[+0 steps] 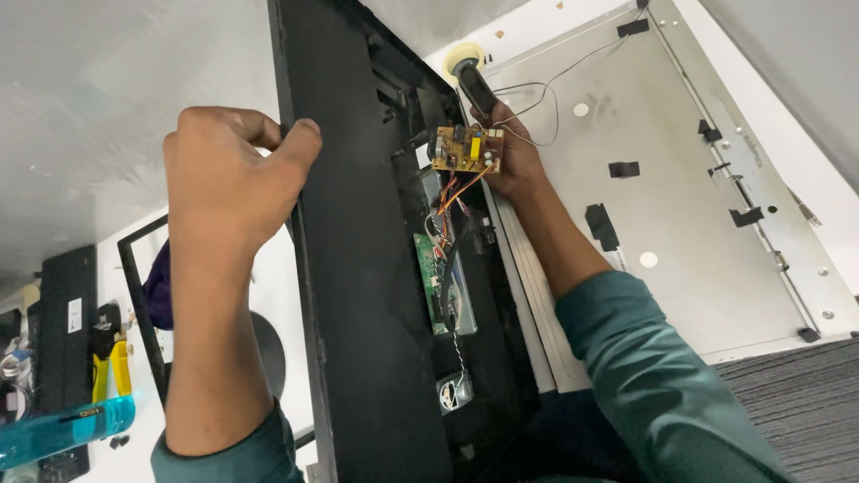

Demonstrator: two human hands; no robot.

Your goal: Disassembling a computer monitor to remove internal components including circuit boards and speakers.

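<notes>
My left hand [228, 174] grips the left edge of a black plastic monitor back cover [358, 295] that stands tilted in front of me. My right hand [514, 165] reaches behind the cover's right side and holds a small yellow-brown circuit board [467, 149] with orange and red wires running down from it. A black cylindrical tool handle [474, 85] sticks up from the same hand. Below, a green circuit board [432, 282] sits inside the cover, with a small round speaker [455, 391] under it.
A bare metal display panel back [680, 179] lies to the right with black tape pieces and thin wires. On the white table at left are a black frame [134, 295], a keyboard [63, 331], yellow-handled pliers [112, 371] and a teal tool [63, 431]. Grey carpet [805, 402] shows at the lower right.
</notes>
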